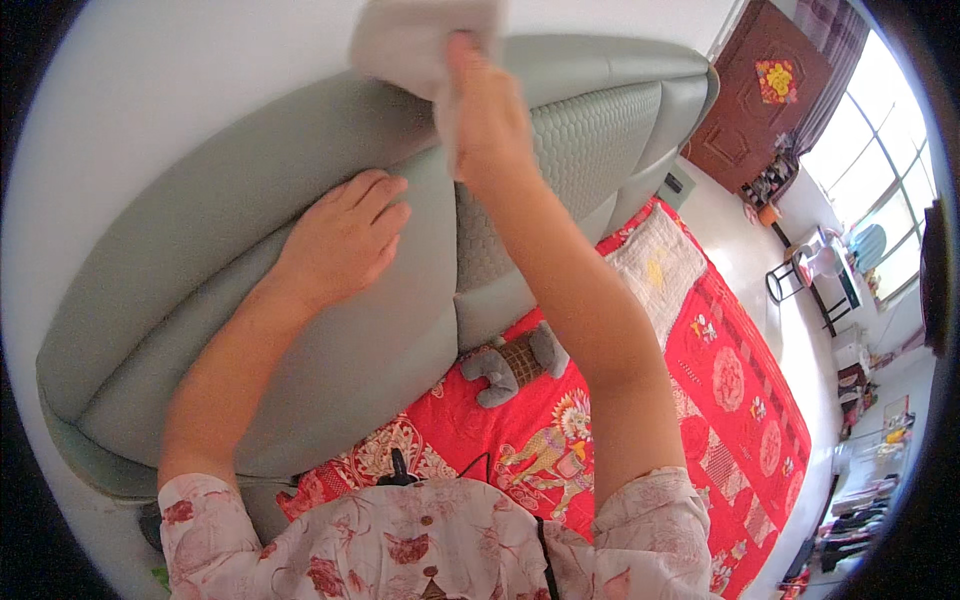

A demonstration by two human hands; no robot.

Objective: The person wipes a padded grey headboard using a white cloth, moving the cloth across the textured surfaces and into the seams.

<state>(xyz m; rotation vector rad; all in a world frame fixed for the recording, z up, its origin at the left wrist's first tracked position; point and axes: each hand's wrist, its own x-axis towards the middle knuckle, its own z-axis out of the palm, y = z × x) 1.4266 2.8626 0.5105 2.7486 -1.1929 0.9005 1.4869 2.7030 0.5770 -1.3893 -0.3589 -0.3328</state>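
My right hand (488,115), raised high, is closed round a white cloth (405,45), its thumb on top. The cloth is slightly blurred and lies over the top edge of the grey-green padded headboard (370,320), against the white wall. My left hand (345,235) rests on the headboard, below its rolled upper cushion. Its fingers are loosely bent and hold nothing. Past my right wrist the headboard's middle panel (590,135) has a honeycomb pattern.
Below the headboard is a bed with a red patterned cover (725,370). On it lie a grey stuffed toy (515,365) and a pale pillow cover (665,265). A brown door (755,95), a window (870,130) and a stool (787,278) stand at the right.
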